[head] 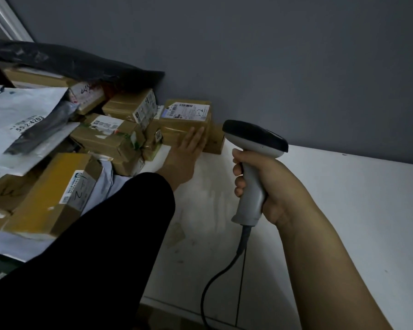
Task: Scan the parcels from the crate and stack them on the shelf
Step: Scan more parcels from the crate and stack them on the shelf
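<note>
Dim light. The printed text on the label point(188, 111) is too small to read, and the handwritten mark beside it is unclear. The parcel point(185, 120) is partly covered on its near face by the left hand point(185, 151). A small box point(216, 139) behind it is mostly hidden.

Parcel: brown cardboard, taped, white label on top. It sits on the white shelf point(320, 210) against the grey wall point(272, 55), at the right end of a pile point(115, 139) of boxes and mailers, with a black bag point(69, 60) on top of the pile.

Left hand: fingers straight and together, flat against the parcel; black sleeve point(93, 258). Right hand point(272, 186): bare forearm, fingers wrapped round the handle of the grey scanner point(253, 184), which is upright, head toward the parcel; its cable point(215, 282) runs out of frame. The hands are apart.
</note>
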